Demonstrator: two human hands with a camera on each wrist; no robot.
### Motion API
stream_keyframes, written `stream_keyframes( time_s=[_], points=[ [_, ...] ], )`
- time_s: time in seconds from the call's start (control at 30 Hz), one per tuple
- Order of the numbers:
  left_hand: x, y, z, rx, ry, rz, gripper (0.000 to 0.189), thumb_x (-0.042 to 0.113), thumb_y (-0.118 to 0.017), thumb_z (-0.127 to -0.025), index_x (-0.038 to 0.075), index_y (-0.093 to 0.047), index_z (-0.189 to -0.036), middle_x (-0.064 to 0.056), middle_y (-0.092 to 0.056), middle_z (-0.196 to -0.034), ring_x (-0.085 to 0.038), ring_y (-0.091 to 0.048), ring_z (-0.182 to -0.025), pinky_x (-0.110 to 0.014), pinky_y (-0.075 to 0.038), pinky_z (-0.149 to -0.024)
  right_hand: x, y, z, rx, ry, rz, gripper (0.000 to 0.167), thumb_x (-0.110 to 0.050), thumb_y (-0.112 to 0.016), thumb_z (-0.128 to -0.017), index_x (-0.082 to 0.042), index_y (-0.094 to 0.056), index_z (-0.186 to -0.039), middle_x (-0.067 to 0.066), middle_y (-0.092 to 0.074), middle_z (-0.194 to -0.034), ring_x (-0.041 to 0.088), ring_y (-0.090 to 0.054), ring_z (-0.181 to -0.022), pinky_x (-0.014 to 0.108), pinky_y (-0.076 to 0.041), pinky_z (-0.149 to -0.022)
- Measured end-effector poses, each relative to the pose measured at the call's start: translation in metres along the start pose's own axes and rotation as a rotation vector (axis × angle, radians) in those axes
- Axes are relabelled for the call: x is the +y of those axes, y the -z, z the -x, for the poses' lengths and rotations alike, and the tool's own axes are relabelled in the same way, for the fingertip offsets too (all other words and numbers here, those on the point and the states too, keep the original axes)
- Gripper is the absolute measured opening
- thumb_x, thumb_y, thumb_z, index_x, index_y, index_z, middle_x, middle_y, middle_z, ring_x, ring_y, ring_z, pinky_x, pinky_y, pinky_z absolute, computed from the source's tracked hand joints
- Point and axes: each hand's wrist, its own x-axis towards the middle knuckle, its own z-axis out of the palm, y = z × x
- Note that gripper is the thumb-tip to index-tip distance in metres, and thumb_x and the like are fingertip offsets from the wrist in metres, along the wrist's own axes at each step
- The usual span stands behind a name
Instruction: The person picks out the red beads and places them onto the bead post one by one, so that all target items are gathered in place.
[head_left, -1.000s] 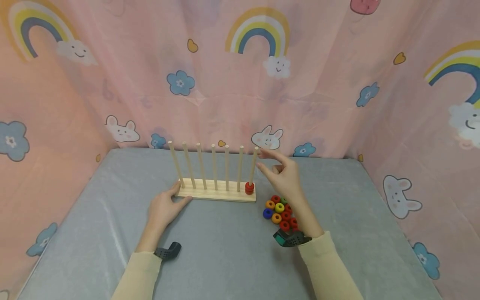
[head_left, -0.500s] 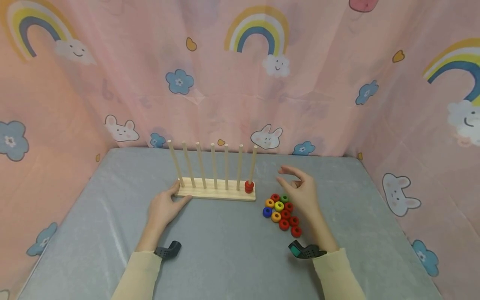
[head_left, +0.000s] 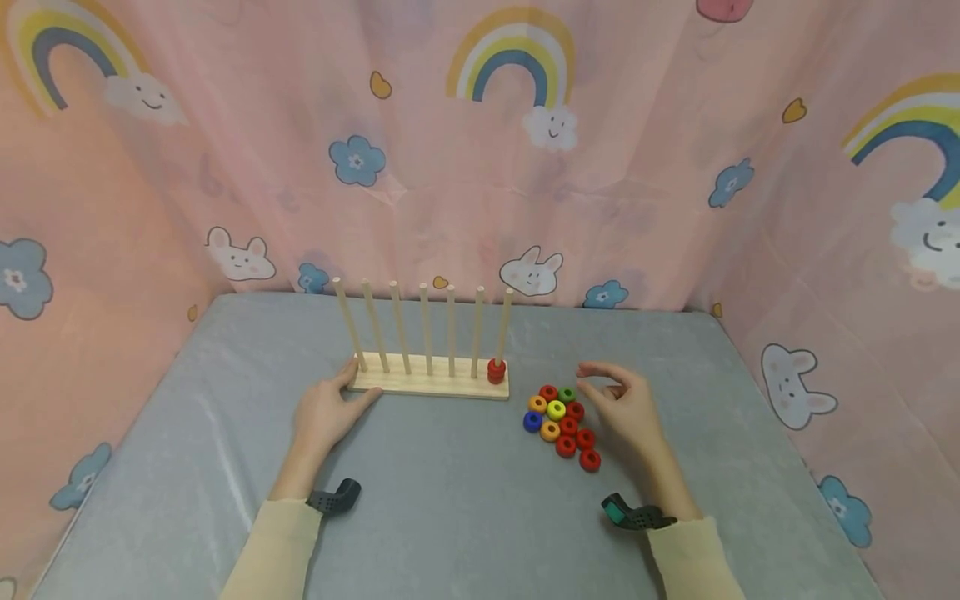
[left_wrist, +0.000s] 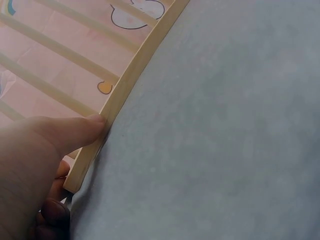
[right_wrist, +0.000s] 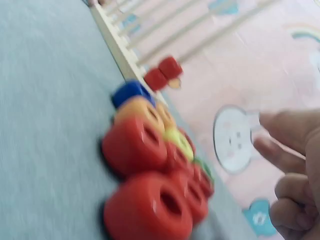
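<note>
A wooden peg stand [head_left: 420, 383] with several upright rods sits on the grey table in the head view. My left hand [head_left: 324, 410] grips the left end of its base, thumb [left_wrist: 82, 131] along the front edge and fingers round behind. Two red beads [head_left: 496, 372] are stacked low on the rightmost rod. Right of the stand lie several loose beads: red [head_left: 566, 447], orange [head_left: 551, 431], a blue bead [head_left: 532, 421], a yellow bead [head_left: 556, 409] and a green bead [head_left: 566, 394]. Beside them hovers my right hand [head_left: 626, 410], thumb and forefinger apart, holding nothing.
Grey cloth covers the table [head_left: 442, 508]. A pink patterned curtain [head_left: 630, 200] hangs behind it and along both sides. Dark bands with cameras sit on both wrists, such as the right wrist camera [head_left: 633, 514].
My right hand has moved from the top of the rightmost rod to the right and down, beside the loose beads. The left hand stays on the stand's base.
</note>
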Motion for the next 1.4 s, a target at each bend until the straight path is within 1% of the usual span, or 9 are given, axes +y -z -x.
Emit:
stream_keyframes(
  time_s=[0.1, 0.17, 0.33, 0.4, 0.53, 0.63, 0.77, 1.1, 1.4],
  points=[
    [-0.001, 0.0, 0.0, -0.001, 0.002, -0.003, 0.076, 0.049, -0.076, -0.096, 0.006, -0.053, -0.155, -0.015, -0.054, -0.154, -0.05, -0.063, -0.126, -0.058, -0.056, -0.089, 0.012, 0.005, 0.002, -0.042, -0.004, -0.019, 0.029, -0.012, -0.077, -0.099, 0.005, -0.075, -0.122, 0.02, -0.077, -0.113, 0.003, -0.028, -0.039, 0.027, -0.029, -0.037],
    [-0.001, 0.001, 0.0, -0.002, 0.005, -0.003, 0.076, 0.049, -0.076, -0.097, 0.006, -0.052, -0.155, -0.015, -0.054, -0.155, -0.05, -0.063, -0.126, -0.058, -0.056, -0.09, 0.021, 0.008, 0.003, -0.067, 0.001, -0.026, 0.028, -0.011, -0.077, -0.099, 0.006, -0.075, -0.12, 0.018, -0.078, -0.112, 0.0, -0.045, -0.043, 0.023, -0.037, -0.042],
    [-0.002, 0.0, 0.0, 0.002, 0.003, 0.0, 0.076, 0.049, -0.076, -0.096, 0.006, -0.052, -0.154, -0.013, -0.053, -0.156, -0.049, -0.062, -0.129, -0.058, -0.056, -0.092, 0.043, 0.017, 0.006, -0.115, -0.039, -0.051, 0.027, -0.009, -0.075, -0.1, 0.008, -0.074, -0.121, 0.011, -0.08, -0.114, 0.004, -0.078, -0.088, 0.016, -0.057, -0.077],
    [-0.001, -0.001, 0.0, -0.001, 0.0, 0.003, 0.076, 0.049, -0.076, -0.096, 0.006, -0.052, -0.154, -0.013, -0.053, -0.156, -0.049, -0.06, -0.13, -0.058, -0.055, -0.095, 0.048, 0.02, 0.007, -0.134, -0.063, -0.035, 0.028, -0.01, -0.076, -0.1, 0.008, -0.074, -0.121, 0.008, -0.08, -0.114, 0.003, -0.077, -0.092, 0.016, -0.057, -0.08],
    [-0.001, -0.003, -0.001, -0.008, 0.005, 0.01, 0.076, 0.049, -0.076, -0.096, 0.006, -0.052, -0.155, -0.011, -0.053, -0.157, -0.047, -0.058, -0.134, -0.058, -0.054, -0.098, 0.051, 0.023, 0.009, -0.161, -0.081, 0.022, 0.028, -0.016, -0.079, -0.098, 0.002, -0.077, -0.12, -0.001, -0.08, -0.109, 0.0, -0.061, -0.065, 0.019, -0.045, -0.058],
    [-0.002, -0.004, -0.002, -0.003, 0.008, 0.011, 0.077, 0.05, -0.077, -0.096, 0.007, -0.052, -0.155, -0.011, -0.053, -0.157, -0.047, -0.059, -0.132, -0.057, -0.055, -0.095, 0.051, 0.023, 0.009, -0.181, -0.079, 0.06, 0.027, -0.018, -0.083, -0.095, -0.004, -0.079, -0.118, -0.008, -0.07, -0.078, 0.004, -0.037, -0.05, 0.025, -0.03, -0.046],
    [-0.002, -0.003, -0.002, 0.004, 0.009, 0.019, 0.077, 0.049, -0.078, -0.095, 0.006, -0.053, -0.154, -0.012, -0.053, -0.156, -0.047, -0.059, -0.132, -0.057, -0.055, -0.095, 0.05, 0.022, 0.008, -0.217, -0.057, 0.077, 0.028, -0.016, -0.084, -0.093, -0.005, -0.079, -0.118, -0.008, -0.038, -0.055, 0.003, -0.027, -0.046, 0.025, -0.025, -0.044],
    [-0.004, -0.002, 0.0, -0.002, 0.012, 0.02, 0.077, 0.05, -0.077, -0.096, 0.006, -0.052, -0.155, -0.013, -0.054, -0.156, -0.048, -0.059, -0.133, -0.057, -0.056, -0.093, 0.049, 0.018, 0.007, -0.286, -0.017, 0.085, 0.034, -0.009, -0.086, -0.089, -0.001, -0.077, -0.121, -0.009, -0.034, -0.056, 0.0, -0.024, -0.047, 0.023, -0.024, -0.045],
    [-0.003, -0.001, -0.003, 0.0, 0.008, 0.004, 0.077, 0.051, -0.077, -0.095, 0.008, -0.054, -0.154, -0.011, -0.055, -0.155, -0.048, -0.072, -0.108, -0.044, -0.054, -0.065, 0.049, 0.018, 0.005, -0.312, -0.022, 0.125, 0.035, -0.006, -0.086, -0.088, 0.001, -0.077, -0.122, -0.01, -0.031, -0.055, 0.0, -0.022, -0.048, 0.021, -0.023, -0.047]
  ],
)
